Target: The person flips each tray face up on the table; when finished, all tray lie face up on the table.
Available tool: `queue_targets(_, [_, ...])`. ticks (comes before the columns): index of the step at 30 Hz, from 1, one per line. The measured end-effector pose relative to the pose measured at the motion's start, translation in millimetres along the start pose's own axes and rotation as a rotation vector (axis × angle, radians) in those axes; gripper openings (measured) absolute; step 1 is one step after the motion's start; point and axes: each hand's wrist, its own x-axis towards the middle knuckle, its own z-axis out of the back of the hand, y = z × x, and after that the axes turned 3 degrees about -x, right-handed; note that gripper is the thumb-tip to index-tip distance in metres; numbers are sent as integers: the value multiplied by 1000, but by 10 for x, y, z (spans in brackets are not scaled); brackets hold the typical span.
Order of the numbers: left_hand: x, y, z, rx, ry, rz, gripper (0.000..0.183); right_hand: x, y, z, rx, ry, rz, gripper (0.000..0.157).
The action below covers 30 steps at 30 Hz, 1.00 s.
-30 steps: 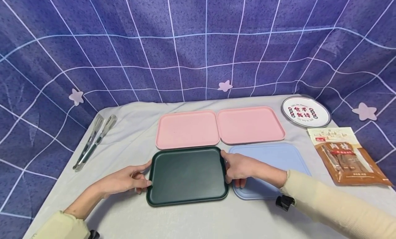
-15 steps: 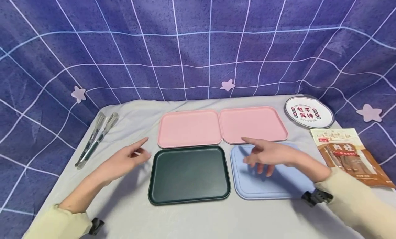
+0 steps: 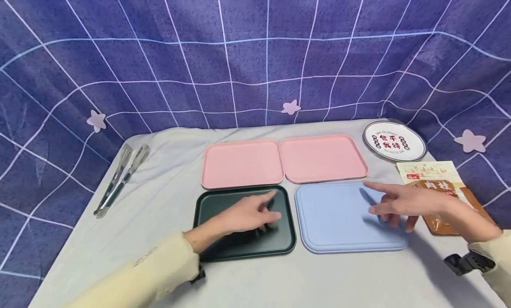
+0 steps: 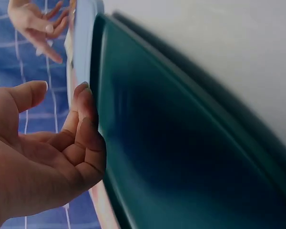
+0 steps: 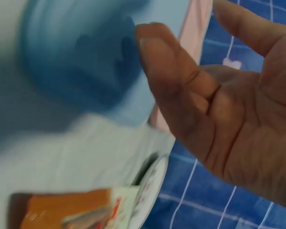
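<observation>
My left hand (image 3: 251, 212) hovers over the dark green tray (image 3: 235, 246), index finger extended and nothing held. In the left wrist view its fingers (image 4: 88, 152) are loosely bent, with the green tray (image 4: 181, 143) beyond them. My right hand (image 3: 403, 201) is over the right end of the light blue tray (image 3: 335, 219), also holding nothing. The right wrist view shows its fingers (image 5: 174, 90) relaxed, with their shadow falling on the blue tray (image 5: 95, 57). Green and blue trays lie side by side at the front.
Two pink trays (image 3: 243, 164) lie side by side behind. Metal tongs (image 3: 121, 181) rest at the left. A white oval plate (image 3: 394, 141) with red lettering stands at the back right, and a brown food packet (image 3: 441, 221) lies in front of it. A blue grid curtain (image 3: 247, 60) hangs behind.
Both hands have let go of the green tray's sides and lifted. The left hand has moved right, over the green tray; the right hand has moved right across the blue tray.
</observation>
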Motion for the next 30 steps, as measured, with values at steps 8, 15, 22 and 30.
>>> queue_targets(8, [298, -195, -287, 134, 79, 35, 77, -156, -336, 35, -41, -47, -85, 98])
queue_targets(15, [340, -359, -370, 408, 145, 111, 80, -136, -468, 28, -52, -28, -130, 101])
queue_targets(22, [350, -521, -422, 554, 166, 142, 78, -122, -531, 9, 4, -16, -134, 102])
queue_targets(30, [397, -528, -467, 555, 176, 127, 79, -106, -594, 35, 43, 6, -157, 104])
